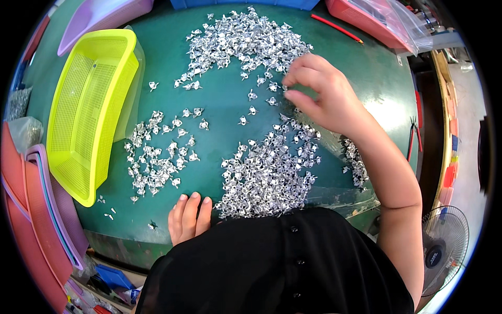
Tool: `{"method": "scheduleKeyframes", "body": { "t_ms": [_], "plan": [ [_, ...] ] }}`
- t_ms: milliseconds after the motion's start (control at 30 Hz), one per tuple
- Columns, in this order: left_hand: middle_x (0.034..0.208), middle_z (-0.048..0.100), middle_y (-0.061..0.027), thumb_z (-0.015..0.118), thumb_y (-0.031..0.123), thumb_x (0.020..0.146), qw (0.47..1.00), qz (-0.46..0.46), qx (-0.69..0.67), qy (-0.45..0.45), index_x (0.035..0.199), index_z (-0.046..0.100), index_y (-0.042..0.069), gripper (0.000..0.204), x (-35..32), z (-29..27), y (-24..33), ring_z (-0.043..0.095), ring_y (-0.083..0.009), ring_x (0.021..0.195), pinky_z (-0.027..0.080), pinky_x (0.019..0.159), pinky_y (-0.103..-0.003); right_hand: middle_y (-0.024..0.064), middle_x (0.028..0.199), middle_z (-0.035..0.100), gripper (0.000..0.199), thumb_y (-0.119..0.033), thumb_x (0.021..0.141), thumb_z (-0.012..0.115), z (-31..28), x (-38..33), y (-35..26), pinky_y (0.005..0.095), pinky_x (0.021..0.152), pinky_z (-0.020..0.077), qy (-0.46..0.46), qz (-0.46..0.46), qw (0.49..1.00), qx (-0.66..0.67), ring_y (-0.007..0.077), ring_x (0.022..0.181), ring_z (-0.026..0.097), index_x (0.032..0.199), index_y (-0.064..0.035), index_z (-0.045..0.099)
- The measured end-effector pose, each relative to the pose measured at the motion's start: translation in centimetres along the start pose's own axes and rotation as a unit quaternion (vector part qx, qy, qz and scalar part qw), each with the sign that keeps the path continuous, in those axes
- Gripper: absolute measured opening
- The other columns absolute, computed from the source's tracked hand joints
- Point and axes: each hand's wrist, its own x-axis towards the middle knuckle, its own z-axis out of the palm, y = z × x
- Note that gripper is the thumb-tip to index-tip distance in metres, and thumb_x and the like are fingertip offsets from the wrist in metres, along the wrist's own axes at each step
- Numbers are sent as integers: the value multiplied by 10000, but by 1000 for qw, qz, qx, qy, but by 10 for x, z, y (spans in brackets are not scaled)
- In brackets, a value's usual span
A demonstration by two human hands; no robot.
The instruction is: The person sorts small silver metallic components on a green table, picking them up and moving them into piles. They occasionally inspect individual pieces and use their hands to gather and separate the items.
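Many small shiny metal parts lie spread on a green table (219,99). One large heap (246,39) sits at the far side, another heap (272,170) near my body, and a smaller scatter (157,157) to the left. My right hand (319,91) reaches over the far heap's near edge, thumb and fingertips pinched at a small part; whether it holds one I cannot tell. Resting flat at the table's near edge is my left hand (188,217), fingers together, holding nothing, just left of the near heap.
A yellow-green mesh basket (89,104) stands at the left. Pink and purple trays (36,209) stack at the far left, a pink tray with a clear bag (381,21) at the back right. A red pencil (337,29), red pliers (413,138) and a fan (442,246) lie right.
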Motion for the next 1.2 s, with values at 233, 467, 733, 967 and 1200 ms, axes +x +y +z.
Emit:
{"method": "scheduleKeyframes", "body": {
  "t_ms": [233, 467, 733, 967, 1200],
  "plan": [
    [1235, 558, -117, 526, 180, 905, 1000, 0, 1, -15, 1140, 623, 86, 271, -4, 1, -1, 538, -311, 1145, 454, 892, -443, 112, 941, 573, 175, -132, 719, 713, 23, 36, -16, 391, 846, 465, -49, 8, 992, -120, 303, 956, 551, 862, -38, 676],
    [1252, 547, -129, 525, 155, 898, 999, -11, -18, -28, 1155, 613, 81, 281, -3, -3, 1, 520, -317, 1172, 446, 905, -449, 112, 914, 586, 137, -128, 726, 701, 25, 39, -9, 394, 834, 472, -35, -10, 996, -87, 309, 946, 558, 825, -37, 670],
    [1238, 556, -122, 518, 159, 898, 999, -10, -13, -29, 1145, 618, 83, 277, -2, -5, 0, 530, -314, 1156, 451, 896, -442, 119, 876, 618, 144, -159, 736, 674, 43, 55, -47, 413, 796, 480, -63, -44, 997, -3, 305, 894, 604, 824, -48, 649],
    [1203, 583, -103, 516, 166, 906, 1000, -7, 12, 0, 1110, 643, 108, 247, -3, 3, 0, 564, -297, 1108, 465, 878, -424, 63, 873, 572, 156, -181, 742, 703, 75, 56, -80, 383, 811, 426, -50, -89, 995, 20, 259, 918, 564, 843, -88, 630],
    [1202, 586, -99, 516, 160, 911, 1000, -11, 10, -7, 1100, 649, 107, 237, -2, 1, 1, 563, -293, 1115, 468, 873, -422, 140, 863, 640, 139, -63, 809, 573, 6, 44, -1, 405, 788, 507, -25, 12, 1000, -8, 333, 858, 622, 894, -38, 679]
  ]
}}
